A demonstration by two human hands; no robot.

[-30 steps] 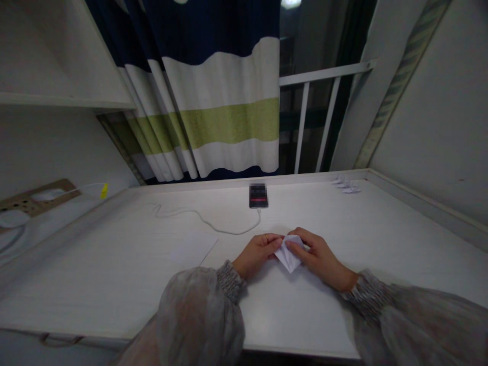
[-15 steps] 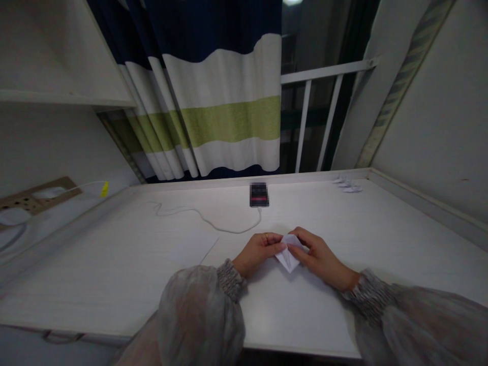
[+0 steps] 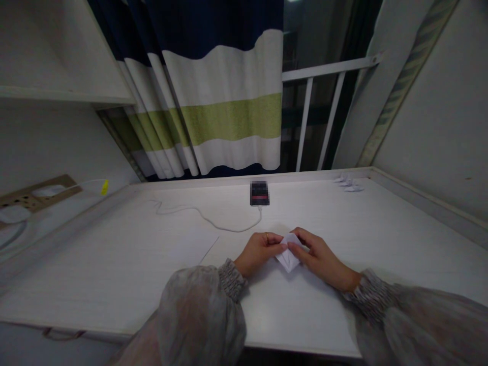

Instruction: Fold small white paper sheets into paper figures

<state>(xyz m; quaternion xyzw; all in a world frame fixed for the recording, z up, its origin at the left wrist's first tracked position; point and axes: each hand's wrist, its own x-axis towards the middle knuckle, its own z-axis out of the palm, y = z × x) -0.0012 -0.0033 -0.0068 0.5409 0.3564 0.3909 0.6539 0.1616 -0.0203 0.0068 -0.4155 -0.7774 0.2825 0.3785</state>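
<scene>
A small folded white paper, roughly diamond-shaped with creases running to its near point, is held just over the desk between both hands. My left hand, with a ring on one finger, pinches its left side, thumb on top. On the right side, my right hand grips the same paper, its thumb pressed near the middle and its fingers curled behind the far edge. The fingers partly cover the paper's upper sides. To the left of my left forearm lies a flat white paper sheet.
A phone-like device with a blurred screen lies at the back of the white desk, its white cable curving left. Several small folded paper pieces sit in the back right corner. Power sockets line the left wall.
Both hands keep nearly the same grip on the folded paper; its far edge has shifted slightly. The whole view has tilted a little.
</scene>
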